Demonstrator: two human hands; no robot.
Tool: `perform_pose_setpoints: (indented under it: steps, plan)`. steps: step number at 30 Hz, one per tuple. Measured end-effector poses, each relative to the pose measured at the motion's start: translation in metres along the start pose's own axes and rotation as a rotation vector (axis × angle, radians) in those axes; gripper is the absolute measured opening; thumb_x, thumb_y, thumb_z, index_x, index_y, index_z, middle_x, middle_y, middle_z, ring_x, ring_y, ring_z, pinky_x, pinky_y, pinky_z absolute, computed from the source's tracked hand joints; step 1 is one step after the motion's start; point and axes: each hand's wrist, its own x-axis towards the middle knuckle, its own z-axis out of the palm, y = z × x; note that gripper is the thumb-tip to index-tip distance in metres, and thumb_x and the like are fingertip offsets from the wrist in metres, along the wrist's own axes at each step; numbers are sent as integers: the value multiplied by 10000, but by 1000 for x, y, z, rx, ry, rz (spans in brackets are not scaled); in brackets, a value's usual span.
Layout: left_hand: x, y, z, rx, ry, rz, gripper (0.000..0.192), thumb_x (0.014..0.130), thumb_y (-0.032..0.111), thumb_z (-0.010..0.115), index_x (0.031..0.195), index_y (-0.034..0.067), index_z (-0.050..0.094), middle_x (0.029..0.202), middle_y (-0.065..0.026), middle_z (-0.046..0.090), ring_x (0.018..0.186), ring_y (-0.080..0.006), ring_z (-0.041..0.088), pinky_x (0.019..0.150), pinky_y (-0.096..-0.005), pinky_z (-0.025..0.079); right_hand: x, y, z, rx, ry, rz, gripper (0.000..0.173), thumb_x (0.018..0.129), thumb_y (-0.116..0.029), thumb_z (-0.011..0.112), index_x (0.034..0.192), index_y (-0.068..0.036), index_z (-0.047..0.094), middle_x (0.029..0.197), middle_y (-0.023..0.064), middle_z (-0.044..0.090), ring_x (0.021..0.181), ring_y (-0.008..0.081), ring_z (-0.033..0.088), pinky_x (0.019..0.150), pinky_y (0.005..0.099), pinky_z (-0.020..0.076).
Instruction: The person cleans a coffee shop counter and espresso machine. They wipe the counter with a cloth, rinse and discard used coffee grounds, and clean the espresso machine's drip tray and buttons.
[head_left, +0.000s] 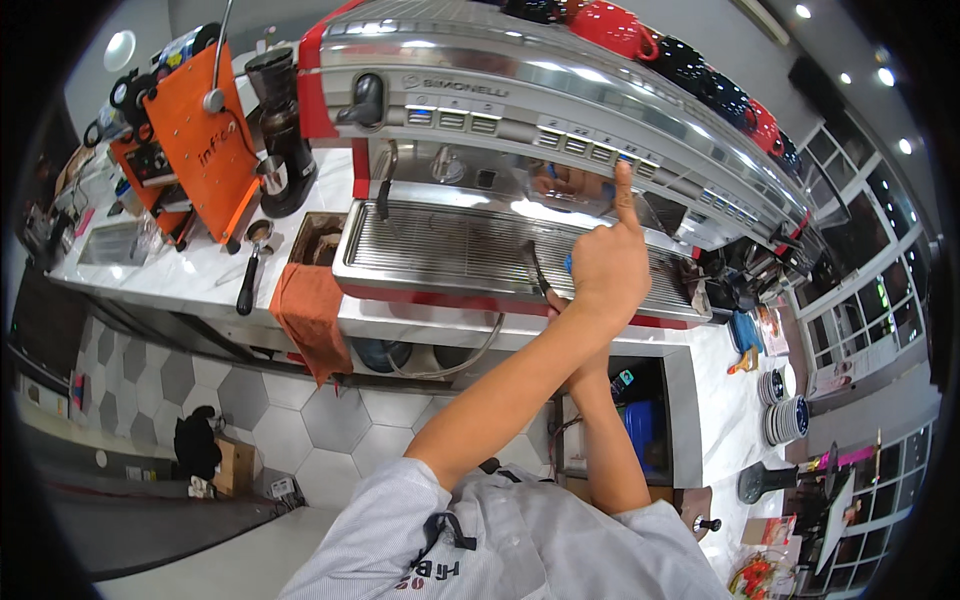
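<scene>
My left hand (613, 259) reaches across my right arm, its index finger extended up to a button (625, 160) on the Simonelli espresso machine (480, 112). The other fingers are curled and their inner side is hidden. A scrap of blue (568, 263) shows at that hand's edge; I cannot tell what it is. Lower down, my right hand (556, 306) is mostly hidden behind the left wrist. Its visible fingers close around the end of a thin, dark-headed tool (538, 268), perhaps a brush, over the slatted drip tray (427, 240).
A portafilter (252, 262) rests on the white counter, left of an open knock box (319, 238) and an orange cloth (309, 315). A coffee grinder (279, 127) stands behind. The steam wand (385, 187) hangs at left; stacked saucers (784, 421) sit right; cups (611, 28) line the top.
</scene>
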Motion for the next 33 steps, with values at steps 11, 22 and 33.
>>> perform_pose_setpoints:
  steps: [11,22,33]
  plan:
    - [-44,-9,-19,-34,-121,57,1191,793,281,796,1738,68,104,824,-210,754,791,-452,741,737,-536,601,7,37,0,104,48,8,361,992,-153,697,1339,-53,687,1161,184,738,1081,373,701,931,469,546]
    - [-221,-154,-63,-285,-587,-5,966,760,291,758,1670,239,436,706,-146,690,645,-404,674,651,-476,540,32,-15,37,-211,-66,24,322,964,-87,648,1273,-50,731,783,269,727,755,471,732,707,563,590]
    - [-266,-190,-99,-272,-336,-232,919,746,274,789,1621,198,520,676,-135,658,633,-389,662,667,-447,535,34,-44,48,-323,-84,58,389,924,-45,623,1303,-12,704,799,268,730,778,473,740,684,587,582]
